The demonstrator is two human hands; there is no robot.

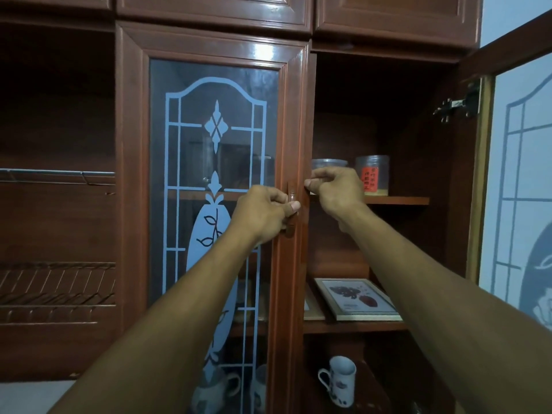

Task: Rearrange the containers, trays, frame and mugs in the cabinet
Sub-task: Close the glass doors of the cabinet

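Head view, brown cabinet (215,13) (frosted-glass door (134,174)), left hand (263,213) gripping handle (292,192), right hand (337,189) pinching door edge.

The left glass door (215,138) stands across the cabinet's (209,13) left half; the right half is open.

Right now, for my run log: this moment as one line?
left hand: grips door handle; right hand: pinches left door edge; right door: open; frame: flat on shelf

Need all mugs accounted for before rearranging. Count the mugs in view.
3. One mug stands on the open bottom shelf. Two more show dimly behind the glass door at that level: left mug, right mug. Others may be hidden.
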